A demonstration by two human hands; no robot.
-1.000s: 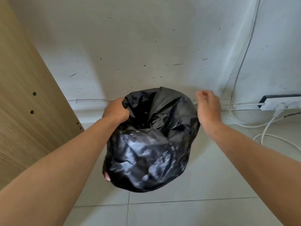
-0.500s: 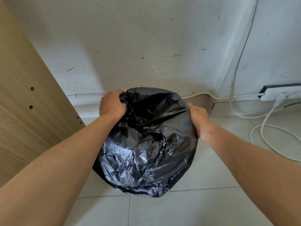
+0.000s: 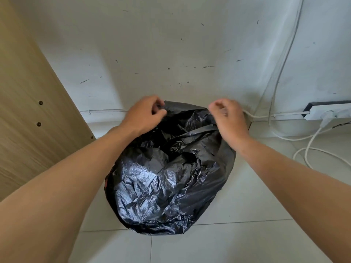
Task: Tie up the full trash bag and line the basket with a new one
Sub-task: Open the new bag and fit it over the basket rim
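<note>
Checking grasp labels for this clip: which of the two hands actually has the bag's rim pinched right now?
The left hand: its fingertips pinch the far-left rim of the black trash bag. The right hand hovers curled over the right rim, and no plastic shows between its fingers.

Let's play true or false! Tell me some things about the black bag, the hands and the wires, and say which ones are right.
1. The trash bag is black. True.
2. The bag's top is already tied in a knot. False: it is untied, its far edge held apart.
3. The left hand pinches the bag's far edge. True.
4. The right hand holds a white cable. False: it is at the bag's edge; the white cable lies on the floor.
5. A wooden panel stands on the right. False: it is on the left.
</note>
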